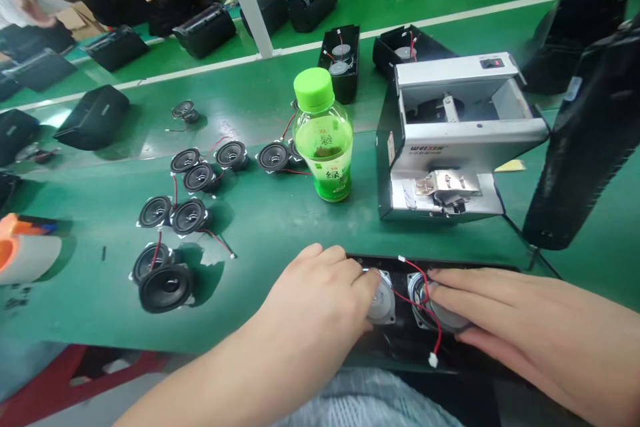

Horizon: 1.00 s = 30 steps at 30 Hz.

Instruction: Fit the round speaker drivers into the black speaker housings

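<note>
Silver-backed round loudspeaker drivers with square metal flanges, left (383,301) and right (446,315), sit side by side, magnets upward, in a long black rectangular panel (400,341) on the green tabletop (270,217), at five o'clock from the middle of the view. We note our left hand (325,287), fingers bunched and curled over the left driver's nine-o'clock side, and our right hand (510,303), fingers straight and close together, with fingertips and thumb spanning the right driver; whether either grips or merely presses, we cannot tell. Thin red leads (438,340) cross the right driver, one white plug (433,359) lying toward six o'clock. For good seating, we judge, we should press evenly on the metal, square each flange before bearing down, and draw the leads clear so that none is pinched beneath a rim. From the panel, a green-capped clear plastic bottle (327,177) stands at eleven o'clock, a silver-and-black metal bench machine (450,140) at twelve, and loose black-coned drivers (190,216) lie toward ten.
</note>
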### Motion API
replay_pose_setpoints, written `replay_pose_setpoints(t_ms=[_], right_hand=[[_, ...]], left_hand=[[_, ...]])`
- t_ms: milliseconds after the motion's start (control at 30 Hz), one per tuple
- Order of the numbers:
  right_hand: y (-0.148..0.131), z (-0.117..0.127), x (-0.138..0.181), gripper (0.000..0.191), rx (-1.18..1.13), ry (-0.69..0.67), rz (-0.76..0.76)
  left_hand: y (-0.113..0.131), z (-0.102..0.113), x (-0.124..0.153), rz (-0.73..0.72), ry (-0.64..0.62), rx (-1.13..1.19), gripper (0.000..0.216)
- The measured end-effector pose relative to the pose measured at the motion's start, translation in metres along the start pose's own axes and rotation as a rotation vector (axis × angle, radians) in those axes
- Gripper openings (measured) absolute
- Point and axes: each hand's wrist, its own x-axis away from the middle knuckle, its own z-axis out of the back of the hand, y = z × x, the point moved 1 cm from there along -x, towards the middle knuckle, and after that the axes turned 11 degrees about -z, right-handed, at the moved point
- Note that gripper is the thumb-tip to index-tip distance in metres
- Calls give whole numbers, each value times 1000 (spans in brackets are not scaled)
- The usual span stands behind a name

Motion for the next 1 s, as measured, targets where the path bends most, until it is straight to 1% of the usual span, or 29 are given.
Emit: replay_pose_setpoints(t_ms=[100, 167, 233, 333, 400, 467, 600, 700, 767, 833, 900, 1000], right_hand=[[1, 2, -4, 38, -24, 27, -3], [3, 0, 0, 38, -66, 7, -5], [5, -3, 8, 39, -137, 1, -64], [1, -11, 18, 52, -214, 45, -178], [-4, -16, 20, 56, -229, 74, -210], [-8, -20, 21, 55, -232, 90, -218], [-7, -25, 24, 54, -230, 107, -223], [0, -26, 31, 54, -201, 91, -183], [5, -25, 35, 56, -119, 48, -106], [8, -25, 36, 63, 3, 6, -24], [10, -26, 36, 69, 100, -24, 25], [10, -29, 36, 74, 140, -48, 44]], left_hand=[[-1, -1, -1, 8, 20, 35, 28], [-1, -1, -3, 8, 20, 45, 28], [-2, 0, -4, 7, 14, 48, 27], [-2, 2, -5, 7, 0, 47, 28], [-3, 3, -6, 20, -13, 49, 31], [-3, 4, -7, 39, -31, 60, 37], [-3, 4, -6, 61, -30, 98, 46], [-3, 3, -5, 70, -3, 105, 49], [-3, 2, -4, 69, 20, 90, 46], [-1, 2, -4, 64, 36, 76, 44], [0, 3, -5, 66, 30, 67, 45], [1, 3, -8, 75, -8, 45, 48]])
